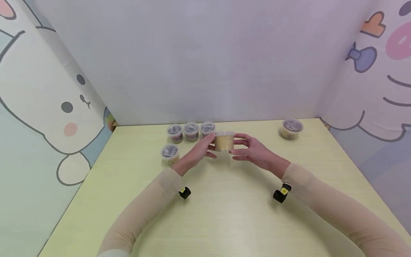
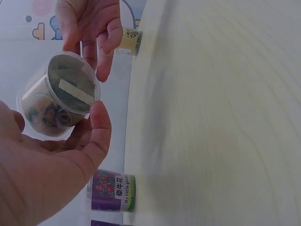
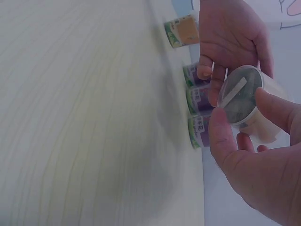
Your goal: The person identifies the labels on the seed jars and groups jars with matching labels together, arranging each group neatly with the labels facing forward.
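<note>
Both hands hold one small clear plastic cup with pale yellow contents just above the table, near the back middle. My left hand grips its left side and my right hand grips its right side. In the left wrist view the cup shows its grey underside with a white strip, cradled by my left hand, with the right hand's fingers at its rim. The right wrist view shows the cup pinched by my right hand, with the left hand behind it.
Three purple-labelled cups stand in a row at the table's back edge. An orange-labelled cup sits left of the hands, and another cup stands at the back right. Cartoon-printed walls close in the yellow table.
</note>
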{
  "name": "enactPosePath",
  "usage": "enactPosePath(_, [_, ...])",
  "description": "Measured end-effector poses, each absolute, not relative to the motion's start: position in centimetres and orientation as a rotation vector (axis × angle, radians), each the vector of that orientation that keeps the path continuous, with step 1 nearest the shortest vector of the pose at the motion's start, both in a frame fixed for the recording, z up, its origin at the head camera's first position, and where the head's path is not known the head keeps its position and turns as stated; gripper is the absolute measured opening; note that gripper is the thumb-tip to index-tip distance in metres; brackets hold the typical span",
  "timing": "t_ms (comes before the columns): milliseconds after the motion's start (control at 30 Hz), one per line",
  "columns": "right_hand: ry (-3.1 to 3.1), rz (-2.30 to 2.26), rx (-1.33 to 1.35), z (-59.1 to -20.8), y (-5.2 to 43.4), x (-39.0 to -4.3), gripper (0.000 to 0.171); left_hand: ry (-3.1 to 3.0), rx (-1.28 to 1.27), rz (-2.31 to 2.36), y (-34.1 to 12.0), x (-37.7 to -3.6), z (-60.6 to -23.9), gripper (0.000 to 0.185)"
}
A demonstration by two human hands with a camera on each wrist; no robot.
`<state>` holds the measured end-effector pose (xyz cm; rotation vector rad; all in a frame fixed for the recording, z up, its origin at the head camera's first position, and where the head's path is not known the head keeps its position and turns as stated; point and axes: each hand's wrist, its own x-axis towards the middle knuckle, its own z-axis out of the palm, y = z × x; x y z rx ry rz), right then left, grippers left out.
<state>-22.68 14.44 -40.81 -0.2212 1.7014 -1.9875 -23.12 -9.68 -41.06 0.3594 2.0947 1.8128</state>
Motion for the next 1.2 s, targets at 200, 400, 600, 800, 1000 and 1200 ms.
enactPosePath(200, [1.700,-2.002,-0.219,-41.0,14.3,-22.7,0.076,2.111,0.368,1.809,-9.6,-23.0,-41.1,0.055])
enactPosePath(400, [1.693,-2.009,-0.200,-40.9,14.2,-22.7,0.076,2.115,0.391,1.805,-9.6,-23.1,-40.9,0.056])
enactPosePath(600, [1.720,-1.986,-0.226,-40.8,14.0,-22.8,0.079,2.123,0.398,1.805,-9.9,-23.3,-40.8,0.056])
enactPosePath(800, [1.735,-1.981,-0.253,-40.3,13.9,-22.9,0.082,2.108,0.433,1.814,-10.0,-23.7,-40.3,0.057])
enactPosePath(1000, [1.730,-1.997,-0.255,-39.8,13.9,-22.9,0.080,2.091,0.411,1.841,-10.0,-23.9,-39.8,0.056])
enactPosePath(1200, [1.726,-1.986,-0.236,-40.1,13.6,-22.8,0.077,2.089,0.401,1.828,-10.4,-23.9,-40.1,0.057])
